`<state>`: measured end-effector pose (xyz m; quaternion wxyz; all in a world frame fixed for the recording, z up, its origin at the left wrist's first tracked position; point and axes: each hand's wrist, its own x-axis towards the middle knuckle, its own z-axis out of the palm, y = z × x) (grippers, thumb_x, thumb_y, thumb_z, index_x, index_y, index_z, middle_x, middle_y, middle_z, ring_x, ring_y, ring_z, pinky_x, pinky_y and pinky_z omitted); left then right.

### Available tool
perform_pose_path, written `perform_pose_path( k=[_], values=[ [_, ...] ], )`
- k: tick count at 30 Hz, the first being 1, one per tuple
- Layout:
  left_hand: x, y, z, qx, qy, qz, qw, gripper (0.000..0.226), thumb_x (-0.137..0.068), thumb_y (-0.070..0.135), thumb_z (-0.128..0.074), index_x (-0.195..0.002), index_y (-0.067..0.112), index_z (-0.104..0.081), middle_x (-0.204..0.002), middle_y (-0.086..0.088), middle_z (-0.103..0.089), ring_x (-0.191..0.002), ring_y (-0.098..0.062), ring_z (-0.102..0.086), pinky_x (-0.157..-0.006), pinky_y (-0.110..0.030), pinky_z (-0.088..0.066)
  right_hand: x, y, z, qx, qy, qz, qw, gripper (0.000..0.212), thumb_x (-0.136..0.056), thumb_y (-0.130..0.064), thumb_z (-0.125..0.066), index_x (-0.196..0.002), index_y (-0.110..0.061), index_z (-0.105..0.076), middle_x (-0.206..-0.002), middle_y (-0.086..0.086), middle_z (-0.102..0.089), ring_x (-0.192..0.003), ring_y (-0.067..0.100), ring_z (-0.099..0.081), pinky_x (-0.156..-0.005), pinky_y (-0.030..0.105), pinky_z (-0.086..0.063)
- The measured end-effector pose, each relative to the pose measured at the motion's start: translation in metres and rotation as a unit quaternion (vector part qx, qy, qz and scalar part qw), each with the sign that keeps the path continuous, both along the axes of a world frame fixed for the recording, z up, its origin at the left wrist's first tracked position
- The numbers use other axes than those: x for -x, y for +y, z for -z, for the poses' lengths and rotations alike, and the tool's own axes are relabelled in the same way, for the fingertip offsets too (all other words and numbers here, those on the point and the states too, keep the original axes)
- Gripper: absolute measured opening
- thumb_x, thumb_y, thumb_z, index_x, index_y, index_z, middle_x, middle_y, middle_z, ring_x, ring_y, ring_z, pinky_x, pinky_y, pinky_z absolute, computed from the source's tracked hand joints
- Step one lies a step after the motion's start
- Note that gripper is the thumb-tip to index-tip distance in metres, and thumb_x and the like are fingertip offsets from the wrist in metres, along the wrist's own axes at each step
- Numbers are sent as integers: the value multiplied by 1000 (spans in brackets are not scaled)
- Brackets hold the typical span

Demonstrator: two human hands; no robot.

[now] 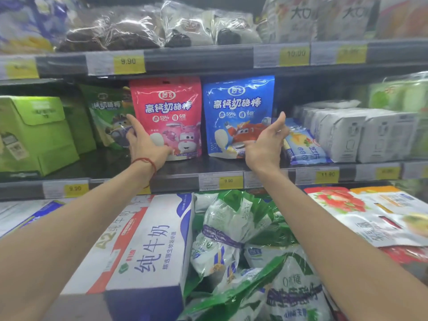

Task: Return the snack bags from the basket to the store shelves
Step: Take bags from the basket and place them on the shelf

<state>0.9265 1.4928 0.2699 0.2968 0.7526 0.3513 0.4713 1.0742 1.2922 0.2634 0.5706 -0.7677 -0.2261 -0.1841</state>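
- I see the left hand (144, 144) stretched out to the middle shelf (176, 179), at 10 o'clock from the centre of my view.
- Its fingers are straight and spread. The index finger lies along the left edge of the red cheese-stick pouch (166, 112) and the thumb crosses the pouch's lower front. It touches the pouch without closing round it.
- A red string bracelet (144, 162) sits on the left wrist.
- The red pouch stands upright on the middle shelf, face outward. The blue cheese-stick pouch (238, 112) stands upright just beside it at 3 o'clock.
- The right hand (266, 144) is at 3 o'clock of the blue pouch, by its lower right corner. The palm is turned left, the fingers loosely extended, and it holds nothing. I cannot tell whether it touches the pouch.
- A green pouch (106, 117) leans at 9 o'clock of the red pouch, partly behind the left fingers.
- A green carton (34, 135) stands further out at 9 o'clock.
- A blue pack of cheese slices (303, 144) and white wrapped packs (347, 135) lie at 3 o'clock of the right hand.
- A 9.90 price tag (228, 180) is on the shelf rail at 6 o'clock of the blue pouch.
- On the shelf below, at 6 o'clock, lie a white milk case (143, 246) and green-and-white bags (231, 239).
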Motion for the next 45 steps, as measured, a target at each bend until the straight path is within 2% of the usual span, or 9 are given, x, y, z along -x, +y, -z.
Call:
perform_pose_path(
  k=[3, 7, 12, 24, 28, 35, 40, 43, 45],
  values=[
    [-4, -2, -1, -13, 17, 10, 1000, 140, -61, 40, -89, -152, 34, 17, -156, -14, -17, -143, -33, -28, -119, -48, -24, 7, 1, 0, -22, -27, 22, 999, 101, -88, -13, -74, -159, -11, -3, -163, 15, -8, -150, 36, -18, -119, 49, -29],
    [-10, 3, 2, 24, 38, 10, 999, 134, -66, 49, -85, -151, 38, 17, -152, -15, -20, -137, -39, -35, -114, -50, -30, 22, 20, -1, 54, -65, 26, 996, 125, -74, -45, -85, -158, -14, 2, -165, 15, 0, -151, 37, -11, -118, 58, -22],
    [-9, 9, 5, 32, 50, 1, 998, 128, -72, 48, -81, -152, 35, 18, -150, -18, -19, -134, -43, -38, -112, -53, -33, 1, 46, -15, 142, 44, 1, 989, 146, -64, -32, -95, -157, -26, 18, -166, 13, 12, -149, 42, -16, -117, 60, -28],
    [-13, 5, 8, -12, 96, -26, 995, 116, -79, 53, -72, -149, 41, 20, -147, -18, -15, -126, -49, -43, -103, -55, -40, -38, 62, -14, 145, 48, 41, 987, 140, -67, -36, -94, -159, -23, 11, -162, 14, -4, -142, 41, -27, -112, 58, -36],
    [-10, 3, 8, -6, 72, -22, 997, 119, -72, 54, -78, -149, 43, 12, -142, -15, -20, -122, -48, -46, -103, -54, -42, -32, 59, -14, 152, 50, 31, 987, 136, -68, -40, -92, -158, -22, 9, -164, 14, 4, -147, 42, -18, -117, 61, -27],
    [6, -14, 5, -73, 29, -27, 997, 103, -75, 43, -76, -148, 33, -4, -143, -14, -20, -116, -43, -52, -101, -49, -46, 2, 42, -15, 144, 41, -8, 989, 114, -80, -33, -83, -157, -14, -1, -165, 16, 13, -152, 40, -3, -121, 58, -19],
    [24, -31, 4, -88, -45, -5, 995, 89, -81, 29, -74, -145, 28, -13, -145, -14, -25, -117, -28, -53, -99, -39, -49, 52, 39, -15, 86, -24, -56, 994, 78, -84, -26, -74, -149, -12, -32, -156, 15, -20, -140, 38, -26, -113, 52, -35],
    [48, -37, 5, -123, -61, 7, 991, 81, -83, 26, -72, -144, 24, -19, -141, -14, -30, -110, -12, -45, -92, -26, -42, 88, 42, -16, 56, -57, -92, 992, 62, -85, -23, -72, -140, -13, -46, -143, 13, -37, -132, 33, -36, -107, 34, -31],
    [69, -36, 6, -144, -58, 4, 988, 74, -83, 22, -70, -141, 22, -24, -135, -11, -37, -108, -10, -43, -94, -28, -43, 114, 47, -15, 48, -65, -121, 989, 51, -87, -22, -70, -134, -14, -53, -136, 11, -45, -127, 29, -39, -90, 23, -27]
  ],
)
